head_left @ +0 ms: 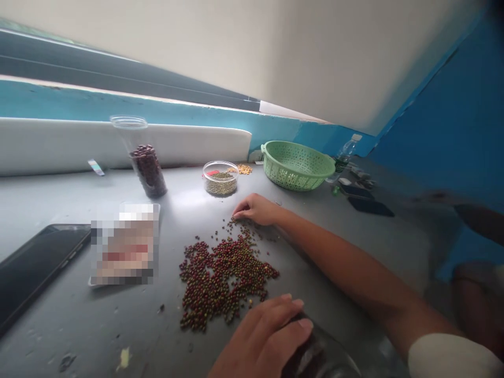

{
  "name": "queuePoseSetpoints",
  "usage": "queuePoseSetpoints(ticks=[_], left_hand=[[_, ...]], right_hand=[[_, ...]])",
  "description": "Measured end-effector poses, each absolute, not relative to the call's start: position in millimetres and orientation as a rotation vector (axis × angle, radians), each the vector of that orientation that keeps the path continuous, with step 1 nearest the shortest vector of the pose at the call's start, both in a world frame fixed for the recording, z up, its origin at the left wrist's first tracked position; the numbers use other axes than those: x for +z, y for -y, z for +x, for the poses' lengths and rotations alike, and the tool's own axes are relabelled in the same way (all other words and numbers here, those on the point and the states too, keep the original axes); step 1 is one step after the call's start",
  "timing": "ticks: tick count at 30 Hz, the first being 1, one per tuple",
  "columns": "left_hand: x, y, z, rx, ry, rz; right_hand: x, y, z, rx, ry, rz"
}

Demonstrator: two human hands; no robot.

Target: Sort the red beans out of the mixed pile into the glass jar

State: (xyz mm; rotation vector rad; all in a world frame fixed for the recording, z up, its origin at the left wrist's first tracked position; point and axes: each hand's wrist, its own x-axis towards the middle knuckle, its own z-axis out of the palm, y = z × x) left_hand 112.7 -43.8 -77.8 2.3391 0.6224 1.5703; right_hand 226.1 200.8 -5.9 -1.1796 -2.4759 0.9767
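Note:
Mixed red and green beans (224, 273) lie spread over the grey table (157, 336). At the far edge of this spread, my right hand (255, 209) has thumb and fingertips pinched together among a few green beans; whatever is between them is too small to make out. My left hand (271, 336) rests its curved fingers on a clear container (321, 357) with dark contents at the bottom edge. Beyond my right hand stands a round clear tub (221, 181) with green beans inside.
A tall clear jar (147, 168) of dark red beans stands back left. A phone (39, 262) and a blurred packet (128, 247) lie left. A green basket (297, 165), a bottle (344, 157) and dark phones (370, 206) are back right. Another person's arm (478, 220) shows far right.

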Motion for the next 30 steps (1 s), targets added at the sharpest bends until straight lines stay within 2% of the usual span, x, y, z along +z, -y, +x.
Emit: queuePoseSetpoints(ticks=[3,7,19,30], left_hand=[[-58,42,105,1.432,-0.606,2.407],[-45,40,101,1.453,-0.631,2.460],[-43,42,102,1.472,-0.670,2.489],[-59,39,104,1.487,-0.648,2.416]], right_hand=[[-7,-202,222,0.997,2.495,-1.143],[-2,-206,218,1.004,2.568,-1.120],[18,-199,213,0.847,2.727,-1.148],[25,-200,203,0.850,2.875,-1.124]])
